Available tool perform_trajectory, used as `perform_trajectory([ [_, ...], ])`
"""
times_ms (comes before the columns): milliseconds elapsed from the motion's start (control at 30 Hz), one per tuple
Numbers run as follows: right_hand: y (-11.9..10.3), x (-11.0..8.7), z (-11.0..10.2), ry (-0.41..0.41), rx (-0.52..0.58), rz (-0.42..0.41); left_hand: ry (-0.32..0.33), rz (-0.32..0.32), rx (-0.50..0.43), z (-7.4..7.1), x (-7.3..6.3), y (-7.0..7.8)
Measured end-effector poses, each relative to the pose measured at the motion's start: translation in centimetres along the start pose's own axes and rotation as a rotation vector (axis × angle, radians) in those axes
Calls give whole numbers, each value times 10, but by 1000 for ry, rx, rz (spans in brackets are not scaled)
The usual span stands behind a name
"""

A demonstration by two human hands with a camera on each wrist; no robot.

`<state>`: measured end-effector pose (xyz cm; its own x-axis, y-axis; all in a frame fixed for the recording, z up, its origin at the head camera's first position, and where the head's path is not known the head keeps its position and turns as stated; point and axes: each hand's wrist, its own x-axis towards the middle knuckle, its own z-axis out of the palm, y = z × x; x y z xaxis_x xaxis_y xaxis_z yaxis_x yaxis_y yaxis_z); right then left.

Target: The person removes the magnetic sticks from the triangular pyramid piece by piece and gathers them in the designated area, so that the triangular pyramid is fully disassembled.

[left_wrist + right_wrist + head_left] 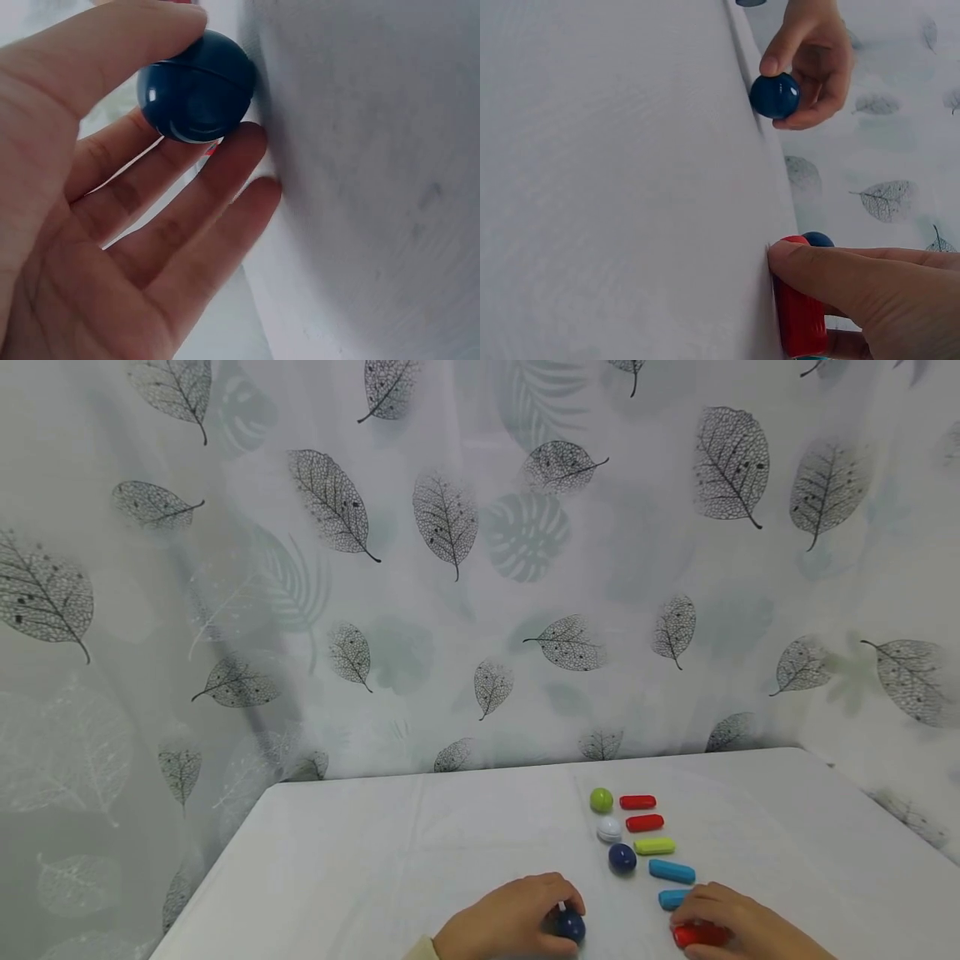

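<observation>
My left hand holds a glossy dark blue ball at the table's near side. In the left wrist view the thumb lies on top of this ball, which has a seam, and fingers support it beneath. To the right, my right hand grips a short red bar. The right wrist view shows the thumb along one end of that bar, close to the white tabletop; the fingers behind it are partly hidden. Just beyond the right hand lies a blue bar, partly covered by the fingers.
Beyond my hands, a column of balls runs away from me: dark blue, white and green. Beside it lie another blue bar, a yellow bar and two red bars. A leaf-patterned curtain hangs behind the white table.
</observation>
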<state>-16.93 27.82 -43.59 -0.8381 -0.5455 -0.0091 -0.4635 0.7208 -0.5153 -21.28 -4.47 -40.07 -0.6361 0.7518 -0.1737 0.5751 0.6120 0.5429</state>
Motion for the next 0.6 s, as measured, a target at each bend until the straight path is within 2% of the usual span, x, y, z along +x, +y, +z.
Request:
perform_trajectory([
  [167,2,-2,0,8,25,-5,35,34,64,3,3,3],
  [367,0,-5,-1,5,24,13,40,107,106,7,17,11],
  [600,-4,-5,-1,12,33,18,74,179,226,8,33,21],
])
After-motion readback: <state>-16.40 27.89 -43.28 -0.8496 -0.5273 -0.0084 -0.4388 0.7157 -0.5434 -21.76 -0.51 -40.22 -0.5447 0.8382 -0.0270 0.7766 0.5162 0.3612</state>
